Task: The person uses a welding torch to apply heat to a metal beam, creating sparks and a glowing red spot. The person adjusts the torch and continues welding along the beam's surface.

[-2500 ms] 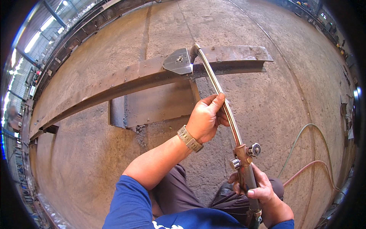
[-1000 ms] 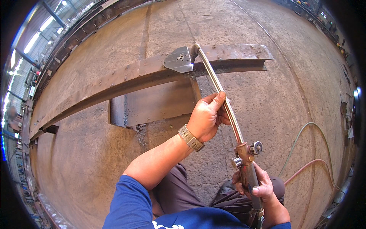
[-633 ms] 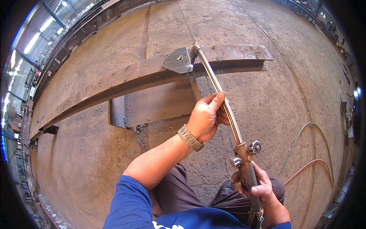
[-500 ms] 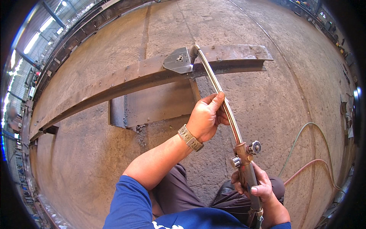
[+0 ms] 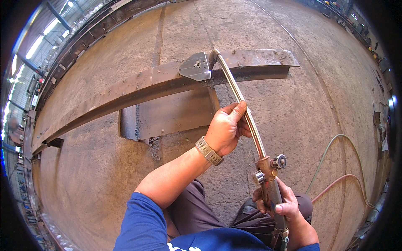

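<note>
A long cutting torch (image 5: 253, 125) slants from my lap up to a steel beam. My left hand (image 5: 229, 126) pinches its metal tubes partway along, thumb on top. My right hand (image 5: 281, 200) wraps round the dark handle, just below the valve knobs (image 5: 279, 161). The torch's bent head is at the right edge of a grey steel plate (image 5: 196, 67) with cut corners and small holes. This plate lies on the rusty steel beam (image 5: 138, 85). A small bright spot shows at the plate's right edge by the nozzle, whose tip is hard to make out.
Under the beam is a wide rusty steel piece (image 5: 176, 115) with a ragged near edge. A green hose (image 5: 324, 157) and a red hose (image 5: 335, 183) curve over the concrete floor (image 5: 96, 188) at the right. Steel lengths line the far left.
Almost nothing differs. The bright spot by the nozzle looks slightly fainter, while both hands and the torch keep nearly the same place.
</note>
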Demonstrator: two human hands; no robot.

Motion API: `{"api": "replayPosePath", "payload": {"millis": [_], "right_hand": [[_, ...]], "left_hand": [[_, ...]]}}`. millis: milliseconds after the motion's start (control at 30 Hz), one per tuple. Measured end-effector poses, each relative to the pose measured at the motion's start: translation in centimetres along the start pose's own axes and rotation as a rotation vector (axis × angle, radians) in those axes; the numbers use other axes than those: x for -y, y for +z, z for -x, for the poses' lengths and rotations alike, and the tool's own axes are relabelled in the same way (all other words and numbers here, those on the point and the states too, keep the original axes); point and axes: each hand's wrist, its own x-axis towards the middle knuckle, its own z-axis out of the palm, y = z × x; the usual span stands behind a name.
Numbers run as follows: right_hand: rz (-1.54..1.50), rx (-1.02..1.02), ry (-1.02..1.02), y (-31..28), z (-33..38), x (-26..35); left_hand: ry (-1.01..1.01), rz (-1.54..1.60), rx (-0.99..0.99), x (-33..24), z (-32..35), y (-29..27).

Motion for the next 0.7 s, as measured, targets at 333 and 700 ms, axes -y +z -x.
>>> {"api": "replayPosePath", "payload": {"millis": [333, 700], "right_hand": [[0.007, -0.012, 0.012, 0.37, -0.05, 0.32], [0.003, -0.003, 0.006, 0.12, -0.08, 0.08]], "left_hand": [[-0.005, -0.008, -0.008, -0.06, 0.1, 0.12], [0.001, 0.005, -0.017, 0.06, 0.07, 0.19]]}}
